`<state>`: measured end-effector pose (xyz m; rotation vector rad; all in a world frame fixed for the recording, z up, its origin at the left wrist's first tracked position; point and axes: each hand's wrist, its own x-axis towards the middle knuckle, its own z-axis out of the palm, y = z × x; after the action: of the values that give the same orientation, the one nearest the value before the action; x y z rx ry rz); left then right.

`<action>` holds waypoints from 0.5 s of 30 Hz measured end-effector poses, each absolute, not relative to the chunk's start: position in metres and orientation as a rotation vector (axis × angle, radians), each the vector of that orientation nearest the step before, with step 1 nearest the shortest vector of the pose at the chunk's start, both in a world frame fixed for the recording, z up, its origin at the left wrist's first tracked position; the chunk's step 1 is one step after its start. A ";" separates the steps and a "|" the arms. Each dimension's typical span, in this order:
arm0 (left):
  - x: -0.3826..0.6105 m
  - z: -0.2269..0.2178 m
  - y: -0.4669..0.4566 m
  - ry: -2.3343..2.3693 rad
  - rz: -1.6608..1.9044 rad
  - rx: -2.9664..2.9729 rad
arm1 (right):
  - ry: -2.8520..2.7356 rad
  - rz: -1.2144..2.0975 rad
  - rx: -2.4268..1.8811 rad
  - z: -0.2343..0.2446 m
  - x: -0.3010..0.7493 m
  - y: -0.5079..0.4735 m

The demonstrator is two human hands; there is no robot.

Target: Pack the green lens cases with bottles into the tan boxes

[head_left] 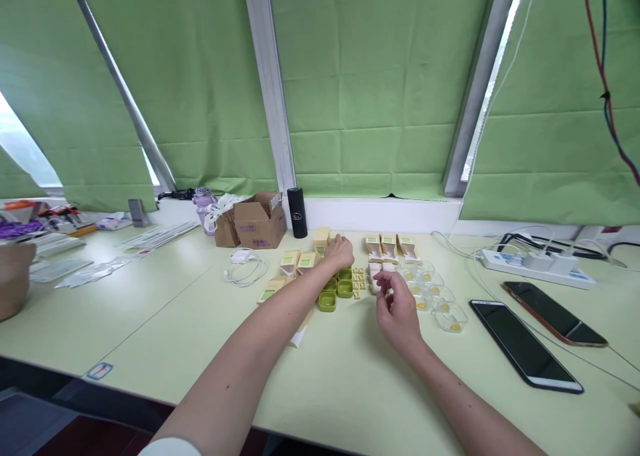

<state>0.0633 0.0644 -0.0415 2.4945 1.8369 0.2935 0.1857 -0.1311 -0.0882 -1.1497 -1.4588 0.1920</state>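
Note:
My left hand (340, 252) reaches far across the pale green table (150, 323), its fingers curled over small cream boxes (321, 238) near the window sill. What it grips, if anything, is hidden. Nearer to me, my right hand (398, 307) hovers with fingers pinched together by small white pieces (380, 269). Green trays (336, 291) lie between the two hands. Several clear shells with yellow dots (440, 303) lie just right of my right hand. Three open cream boxes (391, 246) stand behind them.
Two phones (525, 344) lie flat at the right, with a power strip (537, 265) and cables behind. A black bottle (297, 213), a cardboard box (259, 223) and a white cable coil (245, 266) sit at the back. Papers clutter the far left.

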 end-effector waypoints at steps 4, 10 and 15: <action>0.065 -0.044 0.076 1.834 0.331 2.450 | -1.472 0.197 -1.141 -0.088 0.185 -0.132; 0.069 -0.049 0.094 1.829 0.360 2.379 | -1.491 0.203 -1.136 -0.089 0.185 -0.132; 0.070 -0.051 0.103 1.844 0.360 2.341 | -1.501 0.203 -1.142 -0.088 0.185 -0.132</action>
<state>0.0703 0.1028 -0.0508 2.3405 1.8443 0.3597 0.1846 -0.1323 -0.0883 -1.1415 -1.5009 0.2032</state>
